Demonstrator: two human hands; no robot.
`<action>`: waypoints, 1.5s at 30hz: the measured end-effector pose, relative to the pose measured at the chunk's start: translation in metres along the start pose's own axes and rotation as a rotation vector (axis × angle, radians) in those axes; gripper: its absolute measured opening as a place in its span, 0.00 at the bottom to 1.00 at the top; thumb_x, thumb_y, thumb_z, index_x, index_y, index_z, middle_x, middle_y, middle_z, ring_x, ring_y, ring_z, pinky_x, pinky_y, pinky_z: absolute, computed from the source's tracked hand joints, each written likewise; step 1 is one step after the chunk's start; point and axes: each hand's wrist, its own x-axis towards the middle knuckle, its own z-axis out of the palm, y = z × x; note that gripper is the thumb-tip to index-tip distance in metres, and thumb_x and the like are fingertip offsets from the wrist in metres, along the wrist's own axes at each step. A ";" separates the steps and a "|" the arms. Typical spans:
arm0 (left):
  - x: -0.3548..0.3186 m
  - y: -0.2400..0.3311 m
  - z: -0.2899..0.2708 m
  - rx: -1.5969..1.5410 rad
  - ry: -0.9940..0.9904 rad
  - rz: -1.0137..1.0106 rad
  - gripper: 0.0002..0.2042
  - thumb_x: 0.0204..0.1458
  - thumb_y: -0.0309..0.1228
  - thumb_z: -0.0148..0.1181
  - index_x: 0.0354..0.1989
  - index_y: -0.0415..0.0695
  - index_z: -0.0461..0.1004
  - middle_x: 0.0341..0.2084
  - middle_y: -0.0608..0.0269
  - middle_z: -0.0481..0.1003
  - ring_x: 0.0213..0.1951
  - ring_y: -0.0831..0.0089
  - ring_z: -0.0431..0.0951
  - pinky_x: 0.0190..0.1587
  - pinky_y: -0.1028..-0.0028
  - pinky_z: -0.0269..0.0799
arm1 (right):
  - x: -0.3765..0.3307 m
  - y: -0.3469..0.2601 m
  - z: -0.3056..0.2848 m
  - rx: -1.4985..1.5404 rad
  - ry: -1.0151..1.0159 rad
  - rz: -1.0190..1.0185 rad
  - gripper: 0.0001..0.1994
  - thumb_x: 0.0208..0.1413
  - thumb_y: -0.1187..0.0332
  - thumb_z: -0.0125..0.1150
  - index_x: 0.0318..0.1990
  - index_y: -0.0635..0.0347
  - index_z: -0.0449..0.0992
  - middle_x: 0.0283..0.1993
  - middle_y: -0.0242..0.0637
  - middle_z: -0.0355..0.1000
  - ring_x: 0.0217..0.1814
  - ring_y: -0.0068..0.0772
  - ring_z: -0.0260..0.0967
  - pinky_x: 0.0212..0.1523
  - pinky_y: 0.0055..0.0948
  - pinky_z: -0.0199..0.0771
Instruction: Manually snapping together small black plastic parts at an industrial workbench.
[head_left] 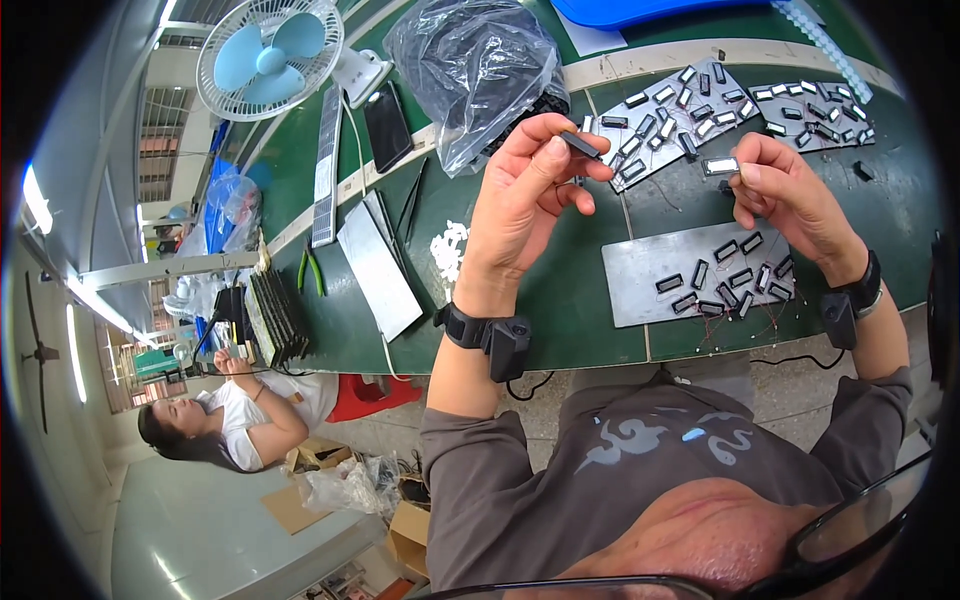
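My left hand [525, 195], raised over the green bench, pinches a small black rectangular piece [581, 145] between thumb and fingers. To the right, my right hand [795, 195] has its fingertips closed on a small black-framed part with a white face [719, 166]. The two parts are apart from each other. Below them lies a grey metal plate [635, 285] bearing several black-framed parts [741, 277] with thin wires. Beyond my hands, a second plate [640, 182] and a third plate [852, 135] carry more such parts.
White small pieces [449, 248] lie left of my left forearm, near a metal plate [380, 265], tweezers [412, 198] and green-handled pliers [312, 269]. A phone [387, 127], a plastic bag [475, 70] and a fan [270, 60] stand farther back. A co-worker [245, 415] sits at left.
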 end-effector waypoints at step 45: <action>-0.006 -0.022 0.043 0.988 0.122 0.419 0.07 0.58 0.22 0.57 0.43 0.39 0.77 0.38 0.60 0.76 0.32 0.72 0.77 0.32 0.75 0.74 | -0.002 -0.002 0.000 0.165 -0.036 0.053 0.07 0.60 0.67 0.62 0.36 0.54 0.69 0.30 0.26 0.67 0.26 0.16 0.57 0.28 0.22 0.63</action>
